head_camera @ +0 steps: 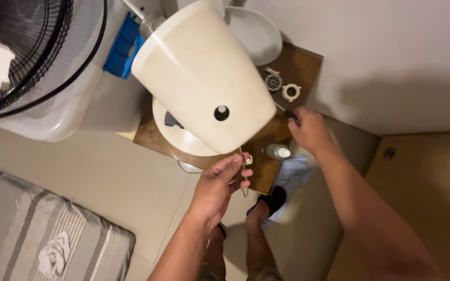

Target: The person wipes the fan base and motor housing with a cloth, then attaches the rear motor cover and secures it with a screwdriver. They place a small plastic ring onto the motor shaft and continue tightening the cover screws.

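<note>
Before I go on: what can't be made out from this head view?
- Tool in the right hand: only a dark tip shows, the fist hides the rest.
- Left hand grip: the cream housing covers what its fingertips pinch.
- Fan grille: cut off by the top-left edge.
- Two small white parts: too small to identify.

The fan housing hangs over the board on the floor. Behind it to the left stands the fan grille, resting on a tub. On the board, right of the housing, lie two small round parts; nearer to the person stands a small bottle, with a cloth just beside it on the floor. The left hand touches the lower edge of the housing, and the right hand is at its right side. A mattress lies at the lower left.
</note>
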